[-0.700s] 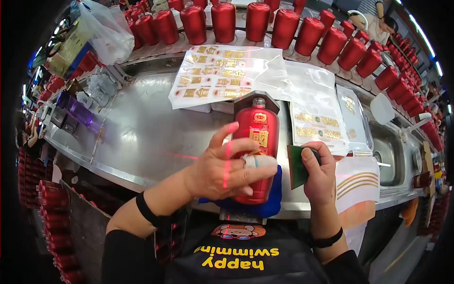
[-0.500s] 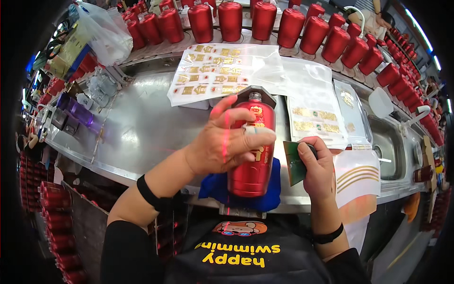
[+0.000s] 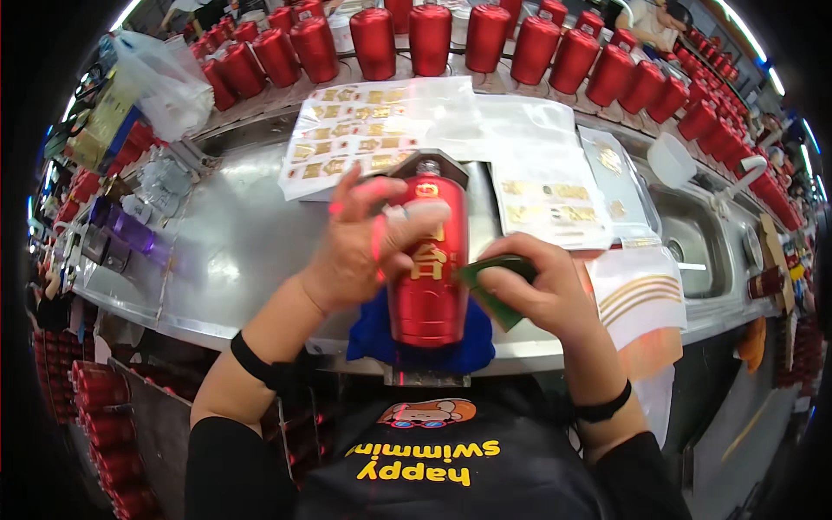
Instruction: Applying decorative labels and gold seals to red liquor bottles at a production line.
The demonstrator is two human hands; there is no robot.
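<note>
Left hand [image 3: 351, 243] splayed over bottle [image 3: 438, 290], contact unclear | right hand [image 3: 546, 282], apart, gripped scraper [image 3: 490, 300] | risk: tilted scraper could have scratched bottle

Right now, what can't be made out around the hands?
Head view: some gold lettering on the glossy red, broad-shouldered bottle, covered by the left hand.
Head view: whether the left hand presses the bottle; blur obscures this.
Head view: whether the flat green scraper in the right hand touches the bottle; its edge is blurred.
Head view: the blue cloth's middle, hidden by the bottle.
</note>
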